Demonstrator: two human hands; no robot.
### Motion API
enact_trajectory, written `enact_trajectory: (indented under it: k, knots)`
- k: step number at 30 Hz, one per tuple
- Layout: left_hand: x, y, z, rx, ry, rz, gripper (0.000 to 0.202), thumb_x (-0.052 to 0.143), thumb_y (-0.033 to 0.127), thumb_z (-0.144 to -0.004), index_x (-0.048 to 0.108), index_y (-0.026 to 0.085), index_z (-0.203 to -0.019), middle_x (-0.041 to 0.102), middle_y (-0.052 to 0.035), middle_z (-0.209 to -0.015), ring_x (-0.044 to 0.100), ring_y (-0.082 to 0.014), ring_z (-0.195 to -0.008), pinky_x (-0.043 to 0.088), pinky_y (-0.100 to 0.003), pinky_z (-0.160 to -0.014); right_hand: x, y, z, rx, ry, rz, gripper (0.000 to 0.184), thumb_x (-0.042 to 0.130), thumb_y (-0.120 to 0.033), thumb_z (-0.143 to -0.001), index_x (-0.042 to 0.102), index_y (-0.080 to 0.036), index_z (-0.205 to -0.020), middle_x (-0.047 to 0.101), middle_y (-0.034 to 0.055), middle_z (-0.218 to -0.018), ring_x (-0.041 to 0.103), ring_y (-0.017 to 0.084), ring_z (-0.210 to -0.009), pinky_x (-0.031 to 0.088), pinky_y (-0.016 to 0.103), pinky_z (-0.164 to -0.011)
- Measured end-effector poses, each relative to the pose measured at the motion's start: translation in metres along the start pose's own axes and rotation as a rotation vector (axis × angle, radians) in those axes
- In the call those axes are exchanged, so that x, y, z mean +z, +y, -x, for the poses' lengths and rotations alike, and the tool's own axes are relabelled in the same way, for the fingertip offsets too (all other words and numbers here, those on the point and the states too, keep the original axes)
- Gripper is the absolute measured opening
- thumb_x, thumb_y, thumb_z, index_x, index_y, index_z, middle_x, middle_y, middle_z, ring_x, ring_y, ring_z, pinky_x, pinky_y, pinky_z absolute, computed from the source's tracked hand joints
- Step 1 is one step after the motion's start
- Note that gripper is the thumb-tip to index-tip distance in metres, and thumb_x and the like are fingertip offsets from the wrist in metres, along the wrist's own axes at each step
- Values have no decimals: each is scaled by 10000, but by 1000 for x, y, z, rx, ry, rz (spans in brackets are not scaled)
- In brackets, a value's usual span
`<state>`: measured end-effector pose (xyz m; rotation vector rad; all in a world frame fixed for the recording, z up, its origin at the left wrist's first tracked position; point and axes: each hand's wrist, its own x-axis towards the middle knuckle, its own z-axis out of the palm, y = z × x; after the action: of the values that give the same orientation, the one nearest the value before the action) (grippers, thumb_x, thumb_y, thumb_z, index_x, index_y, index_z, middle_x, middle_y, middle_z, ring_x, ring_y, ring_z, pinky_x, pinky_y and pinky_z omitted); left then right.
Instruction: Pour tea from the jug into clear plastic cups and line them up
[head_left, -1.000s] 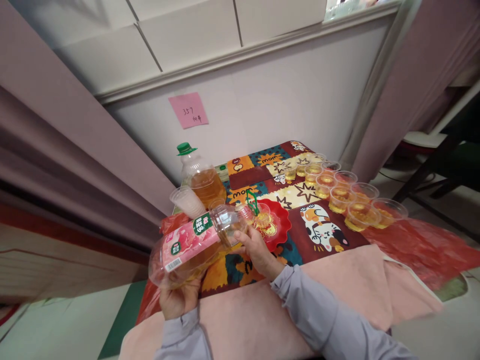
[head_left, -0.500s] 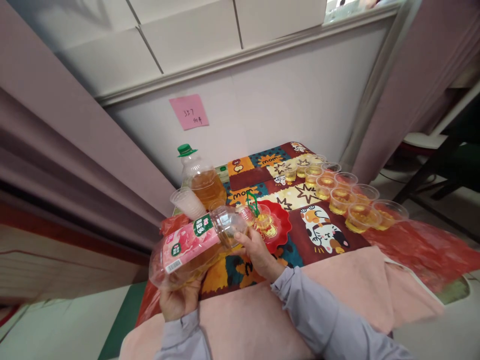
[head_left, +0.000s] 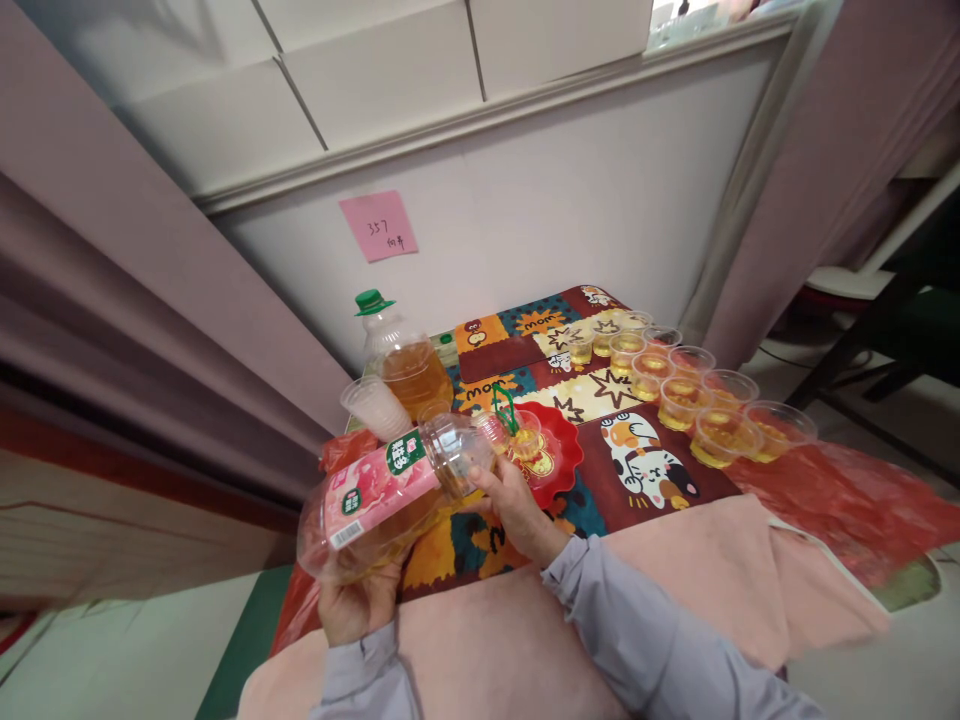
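My left hand (head_left: 358, 604) grips the base of a large clear bottle (head_left: 390, 486) with a pink label, tipped on its side with a little amber liquid inside. My right hand (head_left: 511, 506) is closed around the bottle's neck, supporting it from below. The bottle's mouth points at a small clear cup (head_left: 526, 436) holding yellow liquid, which stands on a red plate (head_left: 559, 450). A green loop hangs at the bottle's mouth.
A second bottle (head_left: 401, 355) with a green cap and amber liquid stands behind, beside a stack of plastic cups (head_left: 373, 404). Several filled clear cups (head_left: 679, 385) sit in rows at the right on a colourful patterned cloth (head_left: 645, 460). A wall is close behind the table.
The bottle stays tipped toward the small cup and both hands keep their grip. The view shifted very slightly; nothing else moved.
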<state>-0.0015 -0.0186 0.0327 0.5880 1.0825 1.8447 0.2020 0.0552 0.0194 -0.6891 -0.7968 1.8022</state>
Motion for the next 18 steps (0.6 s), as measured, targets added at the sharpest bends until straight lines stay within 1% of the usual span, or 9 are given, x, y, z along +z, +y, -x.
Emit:
enact_trajectory:
  k: [3,6,9,12,16,18]
  knots:
    - [-1,0,-1,-13,-22,-44,891,986,551,-662,679,449,-1492,628,-10,-1653,375,-503,-1639,632,-661,-1080,0,0,0,-3,1,-7,753,869,-661,-782,667,-235,-1369,770,101,-1340,781,325,-1166,705,431,-838]
    - [0,0,1,-23,-20,-57,862,964,614,-690,669,482,-1490,635,22,-1638,386,-473,-1642,628,-646,-1097,0,0,0,-7,-3,-1,741,863,-655,-797,661,-234,-1373,774,95,-1332,786,323,-1175,708,421,-837]
    - [3,0,3,-13,-9,-69,813,937,644,-720,686,469,-1474,655,17,-1616,422,-456,-1628,651,-618,-1075,0,0,0,-2,3,-6,724,868,-641,-797,671,-236,-1363,782,96,-1304,787,333,-1172,710,423,-835]
    - [3,-1,3,-8,-13,-83,780,931,626,-731,694,476,-1459,674,22,-1595,459,-451,-1605,665,-609,-1056,1,0,0,-3,14,-18,723,874,-620,-795,669,-248,-1380,771,94,-1348,777,342,-1196,714,417,-826]
    - [1,-3,0,6,-13,-44,848,951,648,-687,693,446,-1470,697,-14,-1564,492,-474,-1574,660,-613,-1058,0,1,0,-5,8,-12,729,870,-627,-796,662,-239,-1377,773,97,-1348,782,326,-1188,711,387,-800]
    - [1,-2,0,26,2,-33,858,956,634,-684,684,449,-1477,685,-3,-1579,479,-473,-1582,654,-622,-1065,0,1,-1,-4,0,-10,721,864,-630,-803,663,-238,-1374,777,93,-1333,791,318,-1173,709,384,-804]
